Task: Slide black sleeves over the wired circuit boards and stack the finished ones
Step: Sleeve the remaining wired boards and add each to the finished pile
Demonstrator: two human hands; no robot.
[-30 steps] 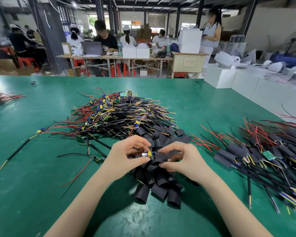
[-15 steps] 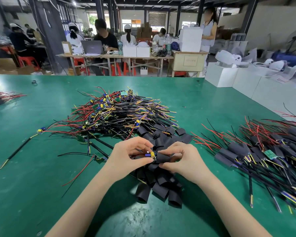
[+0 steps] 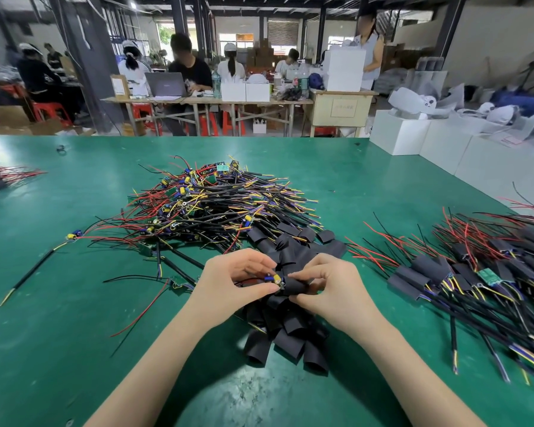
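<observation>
My left hand (image 3: 232, 283) pinches a small wired circuit board (image 3: 273, 278) with blue and yellow parts. My right hand (image 3: 327, 288) grips a black sleeve (image 3: 295, 287) whose mouth meets the board's end; most of the board is inside or hidden by fingers. Beneath my hands lies a heap of loose black sleeves (image 3: 285, 334). Behind them a big tangle of bare wired boards (image 3: 210, 208) covers the middle of the green table (image 3: 74, 303). A stack of sleeved boards (image 3: 475, 269) lies at the right.
A few stray boards and wires (image 3: 176, 282) lie left of my hands, with a long black cable (image 3: 31, 274) further left. Another small wire bundle (image 3: 3, 177) sits at the far left edge. White boxes (image 3: 413, 137) border the table's right side. People work at benches beyond.
The sleeve has slid further over the board; less of the board shows beyond the sleeve's mouth. Both hands stay close together above the sleeve heap.
</observation>
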